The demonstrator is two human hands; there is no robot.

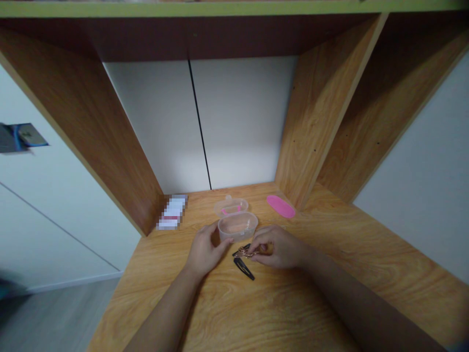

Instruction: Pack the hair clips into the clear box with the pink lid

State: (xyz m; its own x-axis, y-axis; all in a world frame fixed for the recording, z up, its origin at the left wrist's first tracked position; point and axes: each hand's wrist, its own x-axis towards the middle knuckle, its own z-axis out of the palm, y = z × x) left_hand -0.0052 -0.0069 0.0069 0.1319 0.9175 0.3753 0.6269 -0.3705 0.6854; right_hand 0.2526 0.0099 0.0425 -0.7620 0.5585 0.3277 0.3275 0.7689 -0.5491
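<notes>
A clear oval plastic box stands on the desk with its hinged lid folded back behind it. My left hand holds the box at its left side, thumb along the front and fingers partly hidden behind the wall. In front of the box, my right hand pinches a rose-gold wire hair clip; its exact shape is hard to make out. One black snap hair clip lies flat just below. Another black hair clip shows partly behind the gold one.
A pink oval piece lies on the desk at the back right. A blurred-out rectangular item is at the back left. Wooden side panels rise on both sides, with a shelf overhead and a white back wall.
</notes>
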